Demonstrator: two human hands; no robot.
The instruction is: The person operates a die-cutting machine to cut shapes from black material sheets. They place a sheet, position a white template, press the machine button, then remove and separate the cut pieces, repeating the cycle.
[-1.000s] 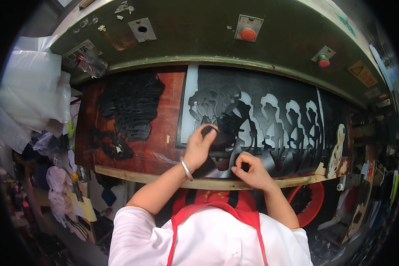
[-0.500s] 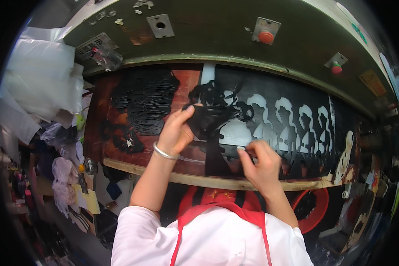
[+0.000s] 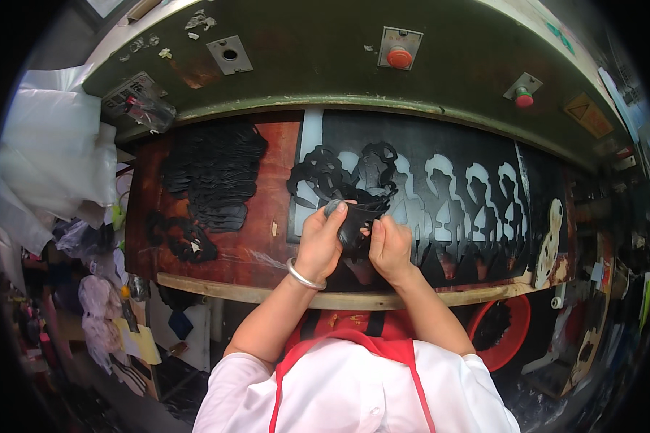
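A bundle of thin black cut-out pieces (image 3: 354,225) is between my hands, over the near part of the worktop. My left hand (image 3: 318,249) is closed on its left side, thumb on top. My right hand (image 3: 392,249) is closed on its right edge, thumb up. Looped black cut-outs (image 3: 318,172) hang or lie just beyond the bundle; whether all are joined to it I cannot tell. Under and right of my hands lies a black sheet (image 3: 419,136) with a row of pale, curvy openings. Further left, a pile of black strips (image 3: 213,177) is stacked on the reddish board (image 3: 278,209).
A wooden rail (image 3: 217,286) edges the worktop in front of me. Behind stands a green machine beam (image 3: 303,61) with a red button (image 3: 399,58). Plastic sheets (image 3: 54,144) hang at the left. A red bucket (image 3: 521,332) is below right, near a pale perforated strip (image 3: 551,242).
My right hand has moved up and in to grip the bundle's right edge. My left hand has come lower, bringing both hands close together. The view has shifted right.
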